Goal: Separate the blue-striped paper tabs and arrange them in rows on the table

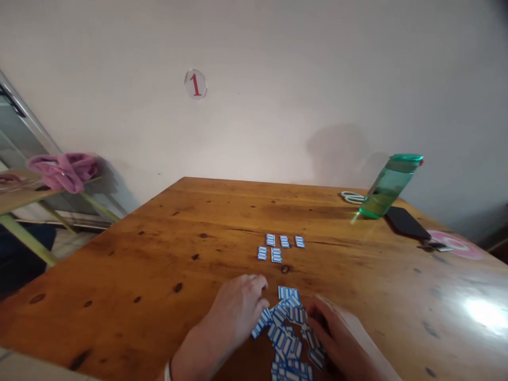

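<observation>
A loose pile of small blue-and-white cards (282, 338) lies on the wooden table between my hands. My left hand (240, 301) is at the pile's left edge, its fingers bent and thumb apart, with no card visible between them. Just below the thumb is a card (261, 323). On the pile's right side, my right hand (337, 330) has its fingers curled in beside the outer cards; whatever they grip is hidden. Beyond the pile, several similar cards (276, 255) lie apart in two short rows.
A green bottle (391, 185) stands at the back right, near a white cable (352, 197), a black phone-like slab (407, 222), keys and a pink disc (462, 244). Behind the table (159, 254) is a wall. Pink cloth (65, 170) lies on a side table at left.
</observation>
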Motion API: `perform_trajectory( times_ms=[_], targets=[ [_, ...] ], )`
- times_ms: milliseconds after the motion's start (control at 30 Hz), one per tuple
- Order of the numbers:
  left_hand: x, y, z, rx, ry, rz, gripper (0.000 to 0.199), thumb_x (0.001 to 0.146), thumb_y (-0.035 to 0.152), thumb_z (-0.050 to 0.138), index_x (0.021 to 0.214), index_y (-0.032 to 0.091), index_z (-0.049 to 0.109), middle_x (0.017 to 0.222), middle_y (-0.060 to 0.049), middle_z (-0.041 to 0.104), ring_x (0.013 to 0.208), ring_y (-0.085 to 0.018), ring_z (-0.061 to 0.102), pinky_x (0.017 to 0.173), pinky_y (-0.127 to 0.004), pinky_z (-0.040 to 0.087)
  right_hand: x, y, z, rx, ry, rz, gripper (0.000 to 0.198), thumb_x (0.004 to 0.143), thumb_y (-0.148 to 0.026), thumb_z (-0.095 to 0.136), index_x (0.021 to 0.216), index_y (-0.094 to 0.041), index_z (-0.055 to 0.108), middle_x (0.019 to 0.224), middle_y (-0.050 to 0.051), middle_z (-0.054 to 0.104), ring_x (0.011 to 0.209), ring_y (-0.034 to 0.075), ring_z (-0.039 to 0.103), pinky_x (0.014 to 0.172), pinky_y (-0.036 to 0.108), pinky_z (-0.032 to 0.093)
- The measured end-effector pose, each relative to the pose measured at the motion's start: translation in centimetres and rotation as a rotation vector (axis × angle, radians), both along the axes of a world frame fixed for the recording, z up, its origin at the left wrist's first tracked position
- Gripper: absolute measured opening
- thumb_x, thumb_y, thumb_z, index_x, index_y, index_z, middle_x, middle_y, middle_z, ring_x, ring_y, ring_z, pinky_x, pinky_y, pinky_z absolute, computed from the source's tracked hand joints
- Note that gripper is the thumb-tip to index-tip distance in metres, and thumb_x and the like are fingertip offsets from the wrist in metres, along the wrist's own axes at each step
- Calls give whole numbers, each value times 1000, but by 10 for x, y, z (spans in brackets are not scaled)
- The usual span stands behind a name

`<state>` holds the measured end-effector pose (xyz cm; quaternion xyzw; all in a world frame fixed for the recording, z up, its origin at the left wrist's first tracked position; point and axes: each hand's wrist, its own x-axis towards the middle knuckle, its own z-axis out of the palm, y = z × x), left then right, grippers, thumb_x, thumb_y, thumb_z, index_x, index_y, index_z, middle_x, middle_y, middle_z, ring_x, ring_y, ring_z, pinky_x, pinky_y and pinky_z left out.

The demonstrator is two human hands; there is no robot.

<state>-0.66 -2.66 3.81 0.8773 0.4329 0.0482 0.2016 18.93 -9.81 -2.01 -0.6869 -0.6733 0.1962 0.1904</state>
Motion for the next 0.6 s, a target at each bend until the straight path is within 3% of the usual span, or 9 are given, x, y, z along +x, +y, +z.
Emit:
perform_trajectory(
  times_ms=[133, 233, 400, 600],
  targets=[
    [-8, -20, -19, -1, 52, 121, 25, 77, 21, 44, 98, 17, 55, 104, -9, 57, 97, -24, 52, 80, -35, 39, -3, -3, 3, 0, 31, 34, 13, 79, -22, 39, 72, -22, 50, 74, 3, 62, 68, 18, 57, 61, 27, 40],
    [-9, -29, -26, -4, 65, 184, 23, 76, 19, 45, 97, 18, 54, 103, -8, 55, 98, -24, 50, 81, -36, 38, -2, -4, 6, -18, 54, 78, 13, 78, -20, 40, 71, -22, 51, 73, 3, 62, 67, 18, 57, 61, 27, 39],
    [-4, -31, -24, -32, 99, 196, 21, 74, 12, 43, 90, 19, 55, 99, -7, 56, 93, -22, 51, 77, -33, 38, 4, 4, 14, 19, 108, 154, 11, 77, -18, 42, 72, -20, 52, 70, 1, 61, 63, 16, 55, 57, 25, 38],
    [-4, -31, -24, -71, 37, 236, 16, 73, 11, 44, 82, 17, 54, 93, -8, 59, 86, -21, 53, 73, -30, 37, 1, 30, 40, 87, 160, 200, 12, 75, -15, 45, 66, -19, 52, 56, -3, 55, 51, 12, 49, 48, 22, 31]
  ],
)
